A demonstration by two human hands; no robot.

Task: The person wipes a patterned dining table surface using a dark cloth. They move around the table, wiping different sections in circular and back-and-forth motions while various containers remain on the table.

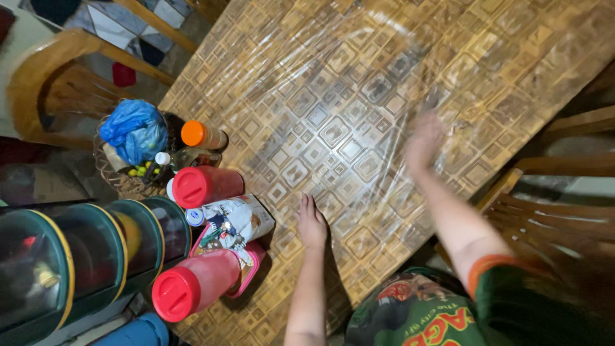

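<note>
Press left hand (311, 224) flat, fingers together and empty, on the plastic sheet (359, 96) covering the desk (269, 307), sweep blurred right hand (423, 142) (finger spread unclear) outward slowly, clear of the red jars (204, 186).

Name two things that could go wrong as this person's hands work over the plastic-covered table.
The right hand is blurred with motion on the clear plastic cover, which could bunch or tear. The left hand lies flat near the red-lidded jar and printed pouch; a slip might topple them.
</note>
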